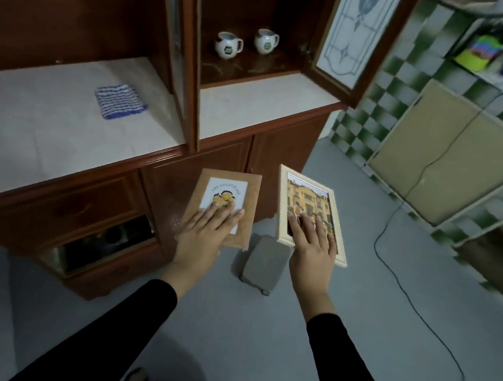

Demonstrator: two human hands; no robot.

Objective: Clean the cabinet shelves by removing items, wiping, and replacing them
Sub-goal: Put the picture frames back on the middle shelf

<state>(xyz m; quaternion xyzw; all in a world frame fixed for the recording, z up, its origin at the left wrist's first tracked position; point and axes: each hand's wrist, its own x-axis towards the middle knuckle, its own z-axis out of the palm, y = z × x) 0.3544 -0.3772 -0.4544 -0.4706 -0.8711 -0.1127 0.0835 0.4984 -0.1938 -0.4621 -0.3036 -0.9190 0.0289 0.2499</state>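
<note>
While both picture frames are held off the grey floor near the lower cabinet doors, the left hand [207, 229] grips the brown frame [230, 175], fingers flat across its front, thumb hidden. Just to the right, the right hand [313, 245] holds the cream frame [309, 197] the same way, tilted. Farther off, the left mug [228, 45] and right mug [266, 40] stand apart on the cabinet shelf [259, 67], beside the open glass door [348, 34]. At far left, a striped cloth [120, 101] lies folded on the white counter [46, 121].
</note>
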